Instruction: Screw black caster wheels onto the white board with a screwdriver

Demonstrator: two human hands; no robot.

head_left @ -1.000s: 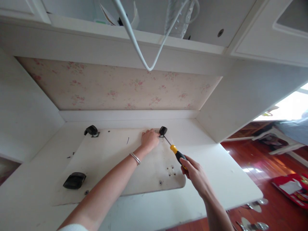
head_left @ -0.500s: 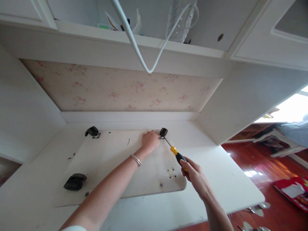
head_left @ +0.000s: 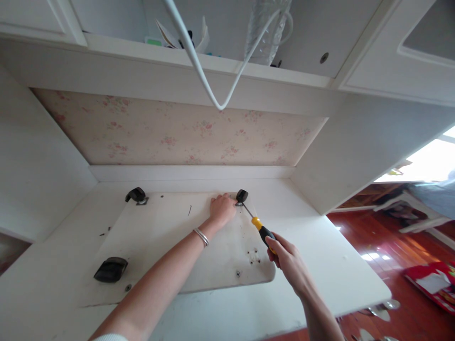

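Observation:
A white board (head_left: 199, 241) lies on a white desk top, with black swivel casters on it. My right hand (head_left: 282, 251) is wrapped round the black and yellow handle of a screwdriver (head_left: 265, 232). The screwdriver's metal shaft slants up and left, and its tip meets the mounting plate of the back right caster (head_left: 242, 195). My left hand (head_left: 222, 208) rests palm down on the board just left of that caster. Its thumb side reaches the caster's plate, and its fingers lie against the board, partly hidden.
Another caster (head_left: 137, 194) is at the board's back left, and one (head_left: 111, 269) at the front left. Screw holes (head_left: 253, 256) mark the front right corner. A white cable (head_left: 221, 105) hangs from the shelf above. Side panels (head_left: 362, 151) flank the desk.
Hardly anything differs. Both hands and the screwdriver hold the same place at the back right caster; the view has shifted very slightly.

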